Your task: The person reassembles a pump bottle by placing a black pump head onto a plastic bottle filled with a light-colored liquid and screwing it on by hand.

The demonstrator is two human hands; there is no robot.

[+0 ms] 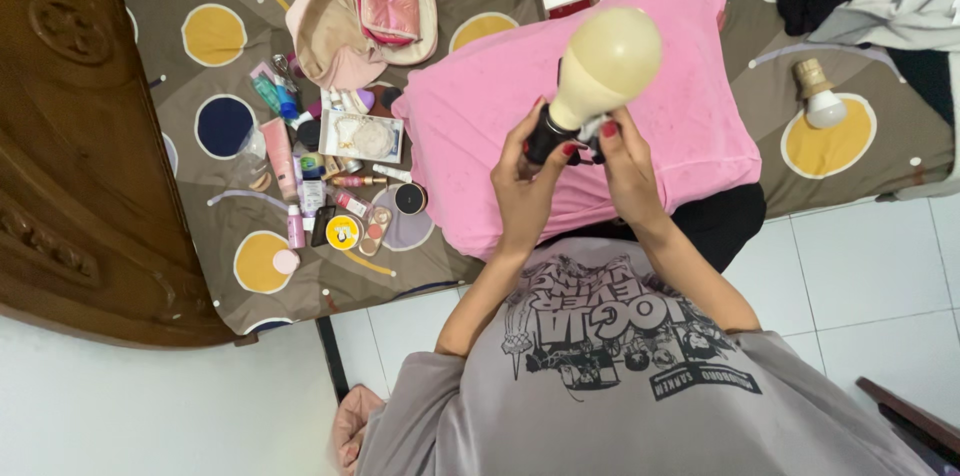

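Two hands share one object here, and the risks run outward from that shared hold:

- Both hands are closed on the same thing: the left hand (522, 186) wraps its fingers around the black base (548, 136) of a large cream bulb (605, 61), while the right hand (625, 171) pinches the neck just beneath the globe with its fingertips. Neither hand is open; neither holds anything else.
- The bulb is held up in the air over the pink pillow (690, 106), globe pointing away from the person, touching nothing but the hands.
- Top-heaviness looks like the main hazard: the wide globe sits far above the narrow grip, so a loosened pinch could let it tip sideways.
- Twisting the two parts against each other unevenly might, I judge, jam them or strain the joint between them.
- A drop toward the pillow would likely be cushioned; a drop toward the person's side could reach the white tiled floor (860, 266), where the globe could crack.
- Well apart on the spotted bedsheet (215, 186) lies a smaller white bulb (822, 96), and a scatter of cosmetics (330, 176) sits to the left; a falling bulb rolling off the pillow could knock into these.
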